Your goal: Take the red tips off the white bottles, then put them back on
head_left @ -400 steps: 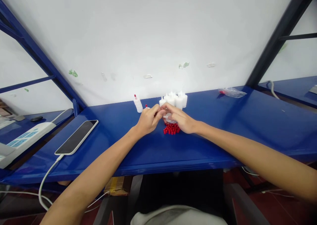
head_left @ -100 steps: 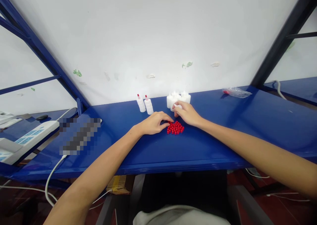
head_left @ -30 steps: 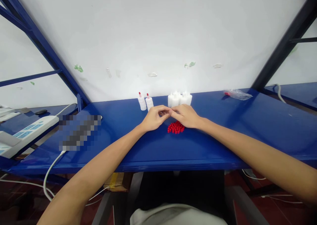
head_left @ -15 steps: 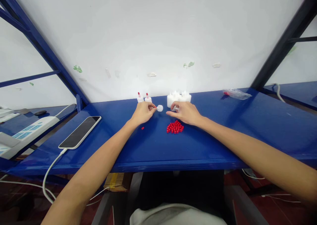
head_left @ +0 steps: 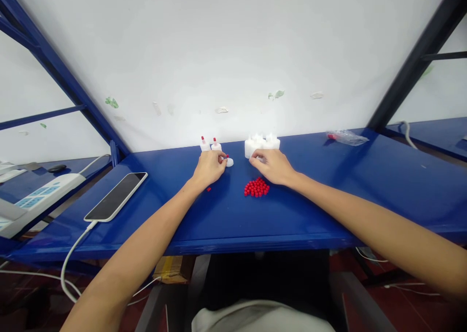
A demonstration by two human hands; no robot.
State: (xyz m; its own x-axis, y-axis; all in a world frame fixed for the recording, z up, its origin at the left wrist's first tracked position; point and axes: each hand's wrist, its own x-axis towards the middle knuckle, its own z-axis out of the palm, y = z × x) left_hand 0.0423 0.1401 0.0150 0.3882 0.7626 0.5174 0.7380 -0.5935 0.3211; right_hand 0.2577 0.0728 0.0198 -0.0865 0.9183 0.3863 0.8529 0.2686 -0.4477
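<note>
My left hand [head_left: 210, 167] is closed, thumb and fingers pinched at a small white squeeze bottle [head_left: 229, 162] with a red tip cap. Its fingers hide part of that bottle. Just behind this hand stand two white bottles [head_left: 216, 147] wearing red tip caps. On the right, my right hand [head_left: 272, 165] curls its thumb and fingers around a white bottle [head_left: 260, 160], mostly hidden by them. This one is at the front of a cluster of white bottles [head_left: 251, 147] with bare nozzles. A pile of small red caps [head_left: 257, 188] lies nearer me, below the right hand.
One loose red cap [head_left: 209, 189] lies left of the pile. A phone [head_left: 116, 197] on a white cable rests at the left of the blue table [head_left: 292, 225]. At the back right is a clear plastic bag [head_left: 346, 137] with something red inside. A white wall closes off the back.
The bottle at my left hand has moved left and down and turned more upright. My right thumb and fingers have closed in around the front white bottle.
</note>
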